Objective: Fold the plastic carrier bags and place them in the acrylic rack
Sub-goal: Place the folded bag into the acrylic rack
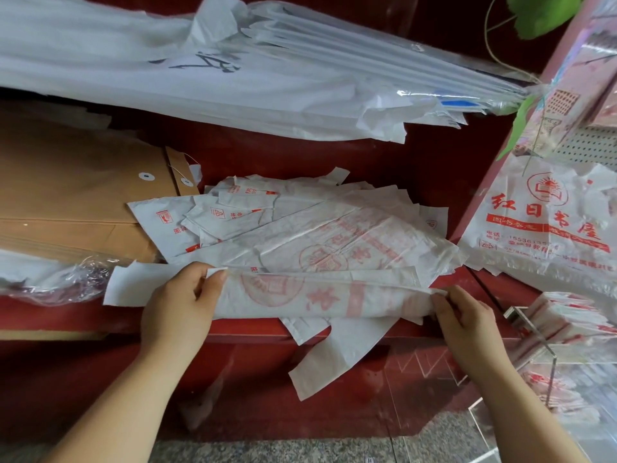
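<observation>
Red shelf [243, 330] (grey stone floor [267, 449] below); left hand [180, 302], right hand [467, 325] pinch folded bag [317, 295].

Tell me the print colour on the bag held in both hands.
Red print on the white bag; head view.

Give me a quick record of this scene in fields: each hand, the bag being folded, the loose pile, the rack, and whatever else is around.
left hand: pinches the left end of the bag in hand
right hand: pinches its right end
bag in hand: white with red print, folded into a long strip, lying across the front of the red shelf
loose bags: untidy pile behind the strip
acrylic rack: lower right, already holds folded bags
brown envelopes: stacked left of the pile
hanging printed bag: right, above the rack
</observation>
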Demonstrator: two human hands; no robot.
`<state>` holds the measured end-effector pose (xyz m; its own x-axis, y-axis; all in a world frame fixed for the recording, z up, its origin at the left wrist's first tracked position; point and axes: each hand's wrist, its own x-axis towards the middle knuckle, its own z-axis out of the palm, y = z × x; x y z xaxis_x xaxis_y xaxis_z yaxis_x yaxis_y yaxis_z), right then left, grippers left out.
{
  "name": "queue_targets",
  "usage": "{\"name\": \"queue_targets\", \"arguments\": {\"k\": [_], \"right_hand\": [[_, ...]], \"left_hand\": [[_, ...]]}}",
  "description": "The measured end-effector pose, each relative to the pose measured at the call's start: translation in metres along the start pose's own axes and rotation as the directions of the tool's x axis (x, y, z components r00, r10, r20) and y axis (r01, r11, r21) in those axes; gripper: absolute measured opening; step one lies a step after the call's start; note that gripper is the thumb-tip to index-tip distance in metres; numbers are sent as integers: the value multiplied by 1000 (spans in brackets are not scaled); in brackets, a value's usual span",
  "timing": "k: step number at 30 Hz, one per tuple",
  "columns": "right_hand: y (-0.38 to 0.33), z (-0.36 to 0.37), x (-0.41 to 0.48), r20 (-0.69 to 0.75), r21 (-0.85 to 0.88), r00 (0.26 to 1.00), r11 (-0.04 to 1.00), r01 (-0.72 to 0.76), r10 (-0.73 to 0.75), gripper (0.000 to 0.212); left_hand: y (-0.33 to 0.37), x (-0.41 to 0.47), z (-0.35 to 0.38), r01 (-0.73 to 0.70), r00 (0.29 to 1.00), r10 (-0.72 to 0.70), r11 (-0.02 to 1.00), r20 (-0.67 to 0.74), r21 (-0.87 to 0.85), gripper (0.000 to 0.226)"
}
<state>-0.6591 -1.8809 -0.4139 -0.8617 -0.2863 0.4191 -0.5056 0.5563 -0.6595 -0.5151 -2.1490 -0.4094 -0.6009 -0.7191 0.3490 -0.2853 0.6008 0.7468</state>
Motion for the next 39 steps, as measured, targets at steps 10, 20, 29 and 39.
{"name": "queue_targets", "arguments": {"k": [10,20,29,39], "right_hand": [[2,12,3,-70,18,997,999,-40,41,21],[-7,2,-1,9,18,997,997,-81,81,40],[-42,1,41,58,50,995,995,-89,86,24],[-46,23,84,359,754,798,353,-554,485,57]], "left_hand": [[-7,4,4,-21,1000,22,999,19,-39,27],[-13,2,-14,-19,994,38,984,105,-177,22],[-18,-5,-39,-153,925,280,892,256,-426,22],[24,-40,15,-603,750,613,788,247,-126,21]]}}
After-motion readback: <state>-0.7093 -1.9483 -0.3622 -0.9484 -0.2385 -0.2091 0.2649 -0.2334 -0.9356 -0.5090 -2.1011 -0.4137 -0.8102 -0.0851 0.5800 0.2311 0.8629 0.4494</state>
